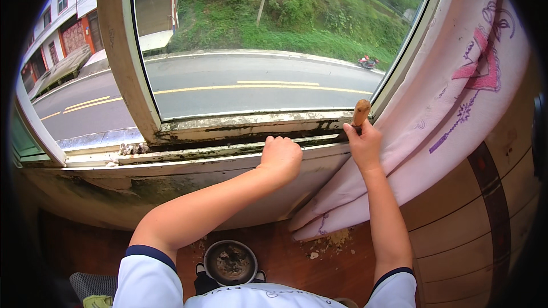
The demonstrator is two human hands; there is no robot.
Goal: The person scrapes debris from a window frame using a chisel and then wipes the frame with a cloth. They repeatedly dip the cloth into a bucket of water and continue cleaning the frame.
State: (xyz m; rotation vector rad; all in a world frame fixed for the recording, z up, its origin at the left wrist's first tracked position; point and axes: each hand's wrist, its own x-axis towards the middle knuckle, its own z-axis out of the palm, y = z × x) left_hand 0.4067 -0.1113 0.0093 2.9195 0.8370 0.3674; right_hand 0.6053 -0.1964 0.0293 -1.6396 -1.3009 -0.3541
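My right hand (364, 143) grips the lower part of a wooden-handled tool (361, 111) at the right end of the sliding window's track. The tool's rounded handle points up; its working end is hidden in the dark gap beside my fingers. My left hand (281, 157) is closed in a fist over the inner edge of the window track (222, 150); whether it holds anything cannot be told. The dirty white window frame (257, 125) has dark grime and flaking along its bottom rail. Pale debris (133, 149) lies on the track at the left.
A pink curtain (411, 137) hangs close to my right arm. Below, a round metal basin (231, 261) with dark residue stands between my feet. Crumbled debris (332, 241) lies on the reddish floor. A mesh-covered seat (92, 284) is at lower left.
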